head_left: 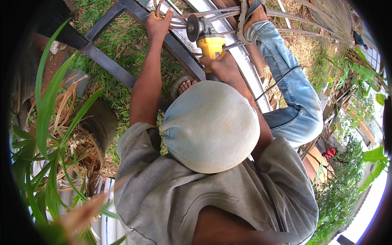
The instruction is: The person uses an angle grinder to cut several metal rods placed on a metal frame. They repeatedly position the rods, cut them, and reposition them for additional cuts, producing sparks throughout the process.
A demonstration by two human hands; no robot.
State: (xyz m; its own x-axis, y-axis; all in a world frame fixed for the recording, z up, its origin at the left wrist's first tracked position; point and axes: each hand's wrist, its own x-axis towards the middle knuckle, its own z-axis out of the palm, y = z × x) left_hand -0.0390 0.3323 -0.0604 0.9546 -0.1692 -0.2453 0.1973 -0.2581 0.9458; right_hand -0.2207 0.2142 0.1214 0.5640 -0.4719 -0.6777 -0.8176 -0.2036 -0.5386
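My right hand (223,65) is wrapped round the body of a yellow and black angle grinder (211,45). Its dark round disc faces left, close to several thin metal rods (223,15); whether it touches them cannot be told. Further left, my left hand (160,25) is closed round the rods at their left end, beside a brown curved loop. The rods run to the right past my foot and fan out. My bent knee (212,126) in pale jeans rises in front of my chest and covers the grinder's rear end.
Dark metal frame bars (110,65) cross the grass on the left. White metal lengths (243,71) and a brown beam lie under the rods. A dark cord (277,84) crosses my right leg (281,61). Leafy plants (49,106) stand close on the left, above white pipes (108,204).
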